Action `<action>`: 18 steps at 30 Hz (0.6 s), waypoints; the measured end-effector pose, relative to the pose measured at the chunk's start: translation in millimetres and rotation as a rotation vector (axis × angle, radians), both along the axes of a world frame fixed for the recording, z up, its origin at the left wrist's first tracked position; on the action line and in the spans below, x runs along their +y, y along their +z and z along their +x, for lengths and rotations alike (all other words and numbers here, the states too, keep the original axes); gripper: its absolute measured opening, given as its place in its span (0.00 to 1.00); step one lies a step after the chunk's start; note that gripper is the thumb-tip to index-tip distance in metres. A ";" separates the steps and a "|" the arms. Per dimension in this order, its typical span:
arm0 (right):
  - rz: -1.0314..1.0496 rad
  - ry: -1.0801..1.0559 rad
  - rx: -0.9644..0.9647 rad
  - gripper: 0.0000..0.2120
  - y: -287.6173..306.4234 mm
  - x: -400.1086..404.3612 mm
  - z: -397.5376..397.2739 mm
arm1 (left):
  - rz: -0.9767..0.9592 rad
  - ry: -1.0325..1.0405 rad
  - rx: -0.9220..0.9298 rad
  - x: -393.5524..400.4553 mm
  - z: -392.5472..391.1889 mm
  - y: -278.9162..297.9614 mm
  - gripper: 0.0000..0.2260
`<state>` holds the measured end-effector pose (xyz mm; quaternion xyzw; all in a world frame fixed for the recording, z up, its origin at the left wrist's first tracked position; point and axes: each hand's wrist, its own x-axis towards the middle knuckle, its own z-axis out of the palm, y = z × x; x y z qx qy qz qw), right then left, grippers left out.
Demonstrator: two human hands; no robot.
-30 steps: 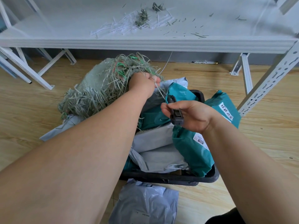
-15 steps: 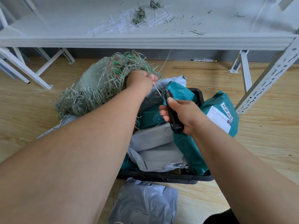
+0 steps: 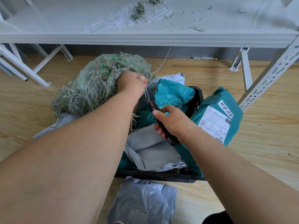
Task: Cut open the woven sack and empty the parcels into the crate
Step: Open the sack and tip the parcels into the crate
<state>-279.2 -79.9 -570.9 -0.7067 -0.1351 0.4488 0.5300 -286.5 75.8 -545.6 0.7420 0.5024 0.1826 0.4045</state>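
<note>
- The left hand (image 3: 131, 84) grips the frayed edge of the woven sack (image 3: 97, 84), its fingers curled into the strands and partly hidden.
- The right hand (image 3: 171, 122) is closed around a black cutter (image 3: 159, 120); the blade tip near the strands is blurred.
- The crate (image 3: 161, 175) is mostly covered by teal and grey parcels (image 3: 155, 151).
- One grey parcel (image 3: 142, 201) lies on the floor, just before the crate.

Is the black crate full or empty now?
Full: grey and teal parcels fill the crate and rise above its rim.
</note>
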 end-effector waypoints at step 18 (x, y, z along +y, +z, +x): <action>-0.667 -0.237 -0.710 0.32 2.5 -64.0 68.2 | 0.099 -0.109 0.129 -12.1 -3.0 -15.7 0.10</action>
